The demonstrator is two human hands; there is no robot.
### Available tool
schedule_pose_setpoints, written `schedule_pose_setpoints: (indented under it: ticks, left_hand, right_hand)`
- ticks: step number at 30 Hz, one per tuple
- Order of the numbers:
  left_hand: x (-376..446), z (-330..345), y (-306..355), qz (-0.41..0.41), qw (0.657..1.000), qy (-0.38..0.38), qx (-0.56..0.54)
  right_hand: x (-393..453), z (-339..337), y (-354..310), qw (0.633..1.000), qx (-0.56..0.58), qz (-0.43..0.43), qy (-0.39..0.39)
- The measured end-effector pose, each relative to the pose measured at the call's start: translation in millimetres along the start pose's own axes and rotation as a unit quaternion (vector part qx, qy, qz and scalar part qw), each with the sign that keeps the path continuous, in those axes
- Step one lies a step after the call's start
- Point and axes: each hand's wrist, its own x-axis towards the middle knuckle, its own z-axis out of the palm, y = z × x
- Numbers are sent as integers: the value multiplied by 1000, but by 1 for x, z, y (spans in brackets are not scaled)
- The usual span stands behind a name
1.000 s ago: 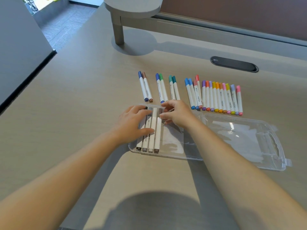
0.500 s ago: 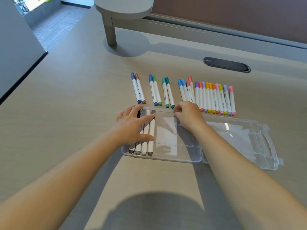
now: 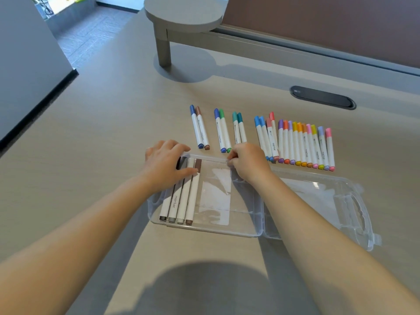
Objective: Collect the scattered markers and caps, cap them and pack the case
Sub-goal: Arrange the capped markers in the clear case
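Clear plastic case (image 3: 241, 214) lying open flat on the table (image 3: 113, 137), tray half on the left, lid half with handle (image 3: 354, 208) on the right. Four capped markers (image 3: 179, 201) packed side by side against the tray's left wall; rest of the tray bare, with room to the right of them. Beyond the far rim, more capped markers in rows on the table: three separate pairs (image 3: 218, 130), then a tight row of many colours (image 3: 302, 144) further right. Wide bare table to the left and near side of the case. Left hand (image 3: 163, 169) resting flat over the tops of the packed markers, fingers relaxed, thumb across them. Right hand (image 3: 247, 162) at the tray's far rim, fingers curled, grip pinching the rim edge.
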Motion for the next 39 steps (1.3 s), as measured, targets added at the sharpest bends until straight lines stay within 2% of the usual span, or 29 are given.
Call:
schedule_pose_setpoints:
  ticks: [7,12,21,25,29,32,36,39]
  left_hand:
    - [10,-11,-25,-19,990,-14,-141]
    - [20,-12,-36,-26,980,-11,-195]
    - [24,-10,-48,3,977,-19,-215]
    - [21,-12,-49,-5,975,-23,-220]
    - [16,-11,-45,-10,976,-2,-218]
    - [8,-11,-42,-6,980,19,-197]
    - [-8,-9,-36,8,989,21,-149]
    - [-17,-6,-32,21,992,-1,-126]
  right_hand:
    - [30,-7,-40,996,52,-14,65]
    - [59,7,-62,999,17,21,41]
    - [78,13,-75,995,-93,30,16]
    - [72,0,-72,995,-85,29,36]
    - [60,-20,-67,999,22,-3,34]
    - [44,-29,-65,993,119,4,-4]
    - [19,-23,-56,952,291,29,-93]
    - [4,-7,-48,945,299,30,-127]
